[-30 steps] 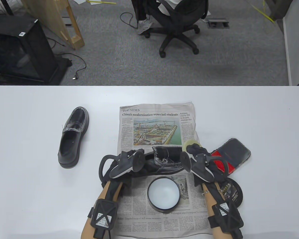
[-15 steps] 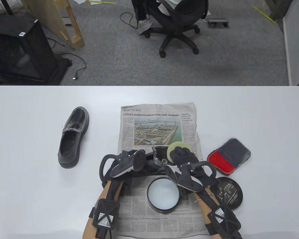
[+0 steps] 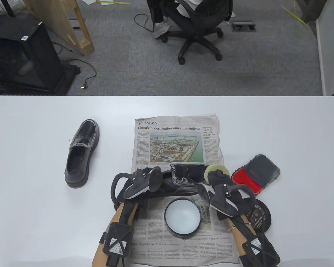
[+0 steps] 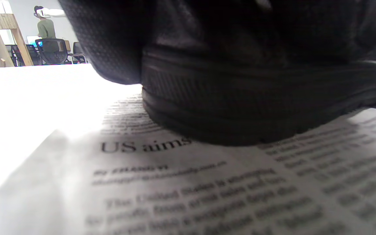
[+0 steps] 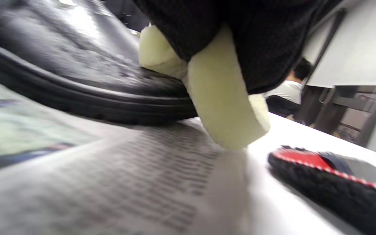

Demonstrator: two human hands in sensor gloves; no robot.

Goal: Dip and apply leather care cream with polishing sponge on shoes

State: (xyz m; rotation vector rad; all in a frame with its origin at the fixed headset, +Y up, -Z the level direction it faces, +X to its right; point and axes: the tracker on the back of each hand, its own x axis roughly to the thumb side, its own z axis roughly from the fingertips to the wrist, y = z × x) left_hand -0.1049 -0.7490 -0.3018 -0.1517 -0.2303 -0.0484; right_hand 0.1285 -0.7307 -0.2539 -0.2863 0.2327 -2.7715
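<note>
Black leather showed at the middle of the table view: one shoe (image 3: 183,180) lay on its side across the newspaper (image 3: 178,139), sole edge toward the open tin of cream (image 3: 183,217) just in front of it. The left hand (image 3: 140,180) lay at the shoe's left end, but its tracker hid the fingers and I could not tell how they lay. The right hand (image 3: 221,180) pinched the pale yellow sponge (image 3: 215,171) against the shoe's right end. A second shoe (image 3: 82,153) stood well apart on the bare white table (image 3: 30,194). A red and dark cloth (image 3: 256,173) lay just right of the sponge, and the tin's lid (image 3: 260,215) sat partly under the right wrist.

From the left wrist view, the ribbed sole of the shoe (image 4: 256,101) rested on the newspaper (image 4: 207,189); a gloved part (image 4: 109,39) hung beside it, touching or not I could not tell.

From the right wrist view, gloved fingers (image 5: 256,39) curled round the sponge (image 5: 224,107), whose edge touched the shoe (image 5: 77,81) at the sole line. The cloth (image 5: 331,176) lay near on the table.
</note>
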